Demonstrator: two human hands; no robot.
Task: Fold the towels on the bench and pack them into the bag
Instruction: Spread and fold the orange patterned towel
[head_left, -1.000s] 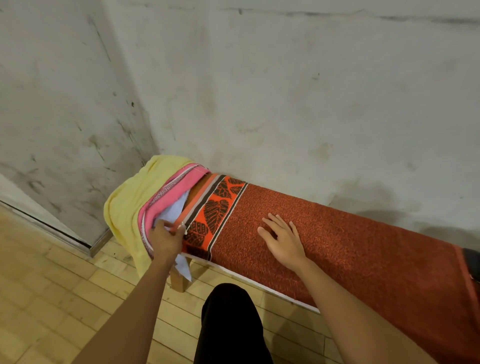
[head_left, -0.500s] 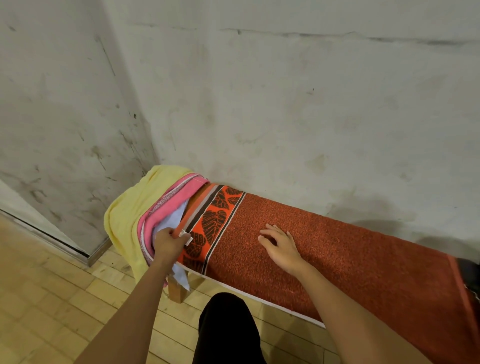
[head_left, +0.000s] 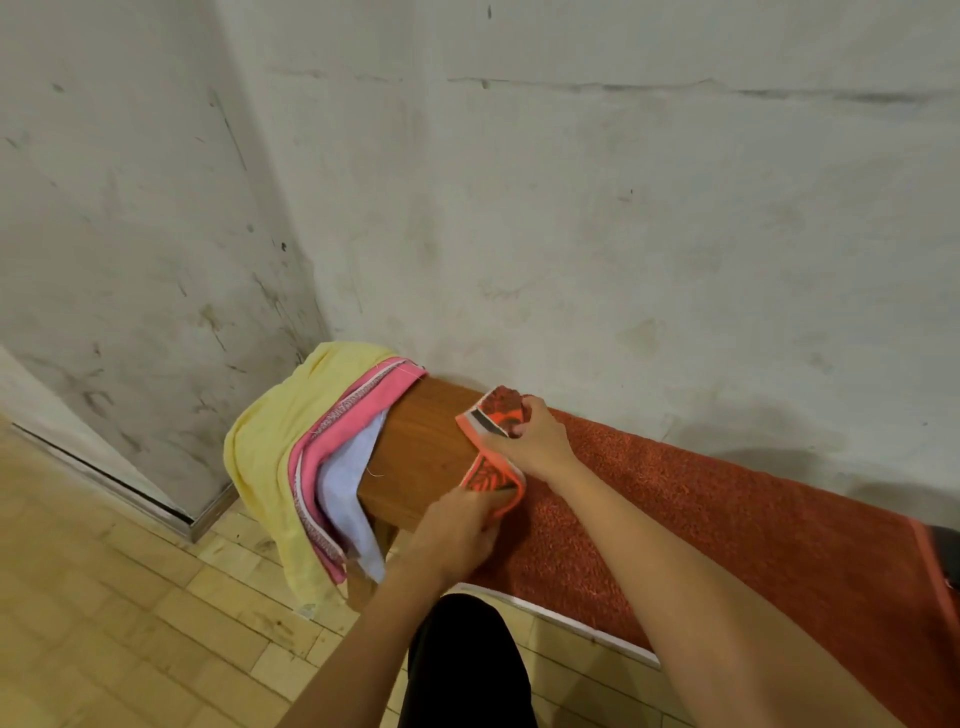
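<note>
The red towel (head_left: 701, 525) is spread along the bench (head_left: 421, 447), and its patterned end is lifted off the wood at the bench's left part, where bare wood is exposed. It is judged to be soft, limp terry, fairly light for its length but thick enough to drag and bunch, so it is best taken at the two corners of the short end, which can then be carried over together so that the fold lies square. That is roughly how it is held. The right hand (head_left: 535, 441) is closed on the far corner, toward the wall side of the bench, the leaf-printed border being pinched between thumb and curled fingers. The left hand (head_left: 457, 535) is at the bench's front edge, its fingers curled round the near corner (the fingertips are hidden under the cloth, so how tightly cannot be told). Between the two hands the orange hem sags in a loose loop, which suggests little stiffness. Over the bench's left end three more towels are draped and hang toward the floor: a yellow towel (head_left: 280, 441) outermost, a pink towel (head_left: 353, 421) on it, and a white towel (head_left: 348, 488) nearest the bare wood. No bag can be made out with certainty.
</note>
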